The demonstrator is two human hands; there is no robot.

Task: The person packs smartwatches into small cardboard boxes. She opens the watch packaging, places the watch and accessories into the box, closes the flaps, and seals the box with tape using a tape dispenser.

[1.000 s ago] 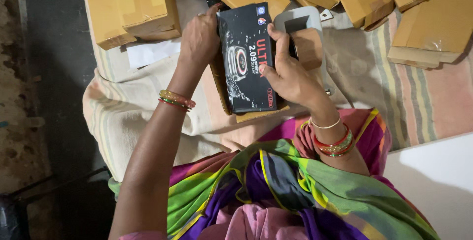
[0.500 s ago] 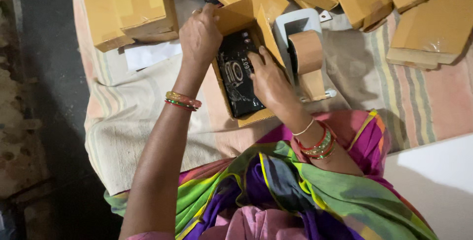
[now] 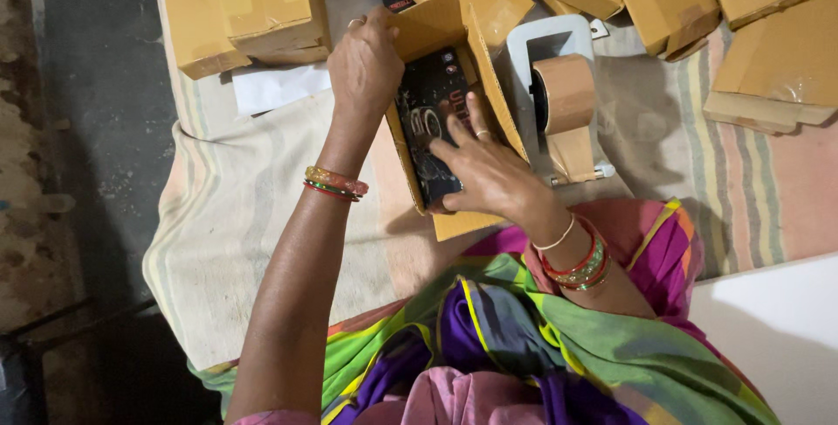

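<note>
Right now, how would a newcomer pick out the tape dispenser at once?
Start at the striped cloth and find the open cardboard box between the hands. Just beside it, past the right hand, stands the tape dispenser: the only pale grey frame, carrying a brown tape roll, among plain boxes.

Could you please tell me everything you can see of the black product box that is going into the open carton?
The black product box is flat, rectangular and glossy-looking, seemingly printed cardboard, with a round graphic and pale lettering on its face. It lies face up inside the open brown carton, mostly sunk between its walls. The right hand presses flat on its lower part, covering that end, while the left hand grips the carton's upper left wall beside it. A tape dispenser stands right of the carton.
</note>
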